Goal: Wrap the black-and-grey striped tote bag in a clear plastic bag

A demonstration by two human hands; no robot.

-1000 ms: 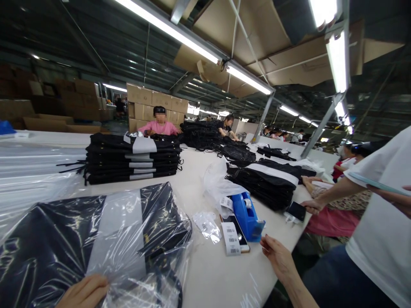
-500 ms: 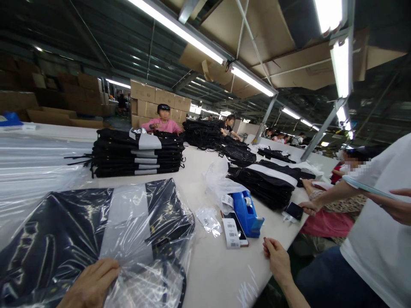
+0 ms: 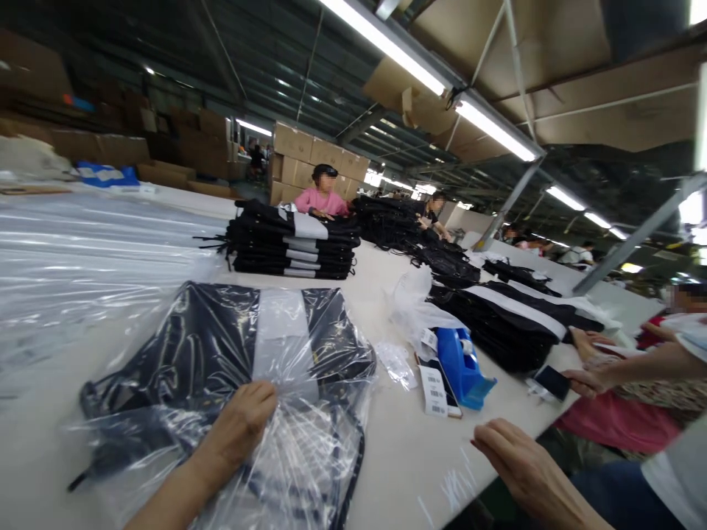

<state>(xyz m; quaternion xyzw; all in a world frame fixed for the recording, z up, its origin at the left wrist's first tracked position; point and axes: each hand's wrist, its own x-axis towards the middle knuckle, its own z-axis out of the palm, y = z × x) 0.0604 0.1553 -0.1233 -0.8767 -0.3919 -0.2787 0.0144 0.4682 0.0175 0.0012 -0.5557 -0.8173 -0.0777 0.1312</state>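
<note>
Left hand (image 3: 240, 423) pinches the clear plastic bag (image 3: 309, 449), near left, black item (image 3: 218, 320) inside; right hand (image 3: 516, 453) half-curled near blue tape dispenser (image 3: 459, 368), can't tell if gripping anything. Barcode labels (image 3: 434, 390) too tiny to read.

Down at the near edge, the clear plastic bag (image 3: 309, 449) runs right out of view! The left hand (image 3: 243, 416) covers its own fingertips, so its grip on the film is anyone's call. Over right, the curled fingers of the right hand (image 3: 516, 460) mask its palm, forearm cut off below. The label strip (image 3: 434, 390) hides part of the phone (image 3: 451, 397), its print too small to read, and the right edge slices off a white-shirted co-worker (image 3: 682, 471).
</note>
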